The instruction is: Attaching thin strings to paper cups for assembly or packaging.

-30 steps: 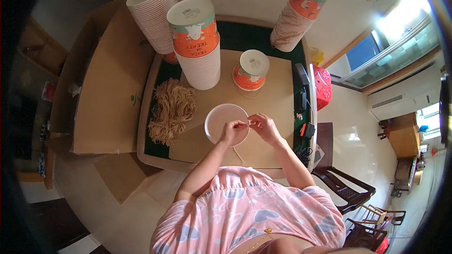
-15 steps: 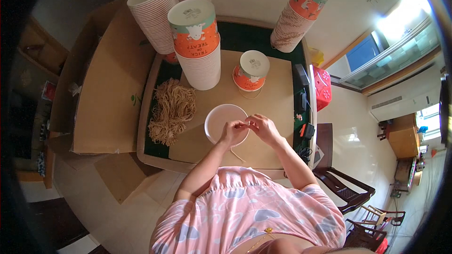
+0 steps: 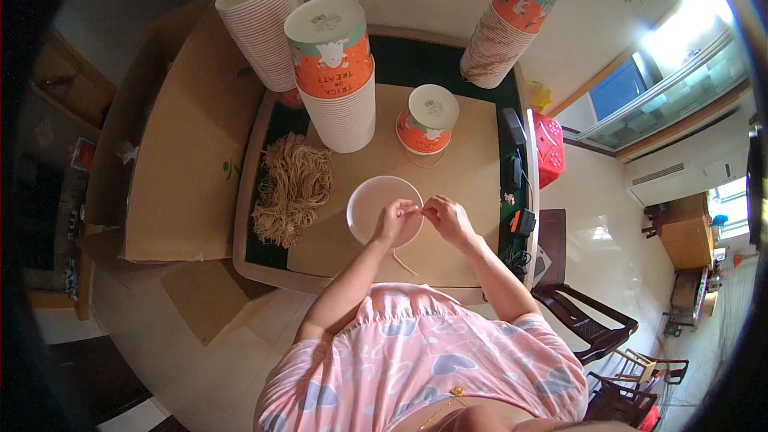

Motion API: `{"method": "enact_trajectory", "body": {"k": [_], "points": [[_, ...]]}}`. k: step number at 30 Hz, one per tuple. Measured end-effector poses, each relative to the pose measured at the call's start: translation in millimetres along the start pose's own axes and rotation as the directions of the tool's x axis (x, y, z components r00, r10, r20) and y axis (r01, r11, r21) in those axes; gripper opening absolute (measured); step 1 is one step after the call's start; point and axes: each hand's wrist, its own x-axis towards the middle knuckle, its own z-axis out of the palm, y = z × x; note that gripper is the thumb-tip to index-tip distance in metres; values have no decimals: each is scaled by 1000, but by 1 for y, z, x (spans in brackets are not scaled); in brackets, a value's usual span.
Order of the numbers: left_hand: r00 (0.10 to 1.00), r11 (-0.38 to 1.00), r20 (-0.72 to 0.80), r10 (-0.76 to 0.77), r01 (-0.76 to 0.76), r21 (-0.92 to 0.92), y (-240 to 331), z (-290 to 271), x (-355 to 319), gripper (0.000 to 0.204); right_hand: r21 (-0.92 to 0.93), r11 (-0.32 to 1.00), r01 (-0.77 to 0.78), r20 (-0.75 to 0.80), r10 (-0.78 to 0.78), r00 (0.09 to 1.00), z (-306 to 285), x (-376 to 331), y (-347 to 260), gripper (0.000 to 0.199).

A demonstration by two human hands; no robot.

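A white-lined paper bucket [image 3: 370, 204] stands mouth up on the cardboard sheet in front of me. Over its right rim, my left hand [image 3: 394, 222] and my right hand [image 3: 450, 220] meet with fingertips pinched together. A small pale bit shows between the tips and looks like the end of a cord; the fingers largely hide it. A length of beige cord [image 3: 406, 264] trails from the bucket's near side onto the cardboard. Beyond stands an upside-down orange and green bucket [image 3: 432, 112], a loop of cord hanging at its rim.
A bundle of beige cords [image 3: 292, 188] lies on the left. Tall nested bucket stacks [image 3: 340, 112] rise behind it, and another stack [image 3: 508, 32] stands far right. A big cardboard box [image 3: 188, 144] flanks the table's left. Black adapters [image 3: 516, 172] and cables line the right edge.
The right hand's fingers have shifted slightly, and the left fingers have turned a little. The bucket and everything else stay in place.
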Motion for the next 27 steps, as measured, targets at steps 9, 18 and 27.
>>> {"method": "enact_trajectory", "body": {"k": [9, 18, 27], "points": [[749, 734, 140, -647, 563, 380, 23, -20, -2, 28, 47, 999, -16, 4, 16, 1000, 20, -14, -3, 6], [755, 757, 109, -647, 618, 210, 19, -18, -1, 17, 90, 996, 15, -61, -10, 998, 29, -27, -9, 8], [844, 878, 252, -473, 474, 61, 34, -7, -13, 6, 445, 880, -164, -107, 234, 966, 43, -28, 8, 9]]}}
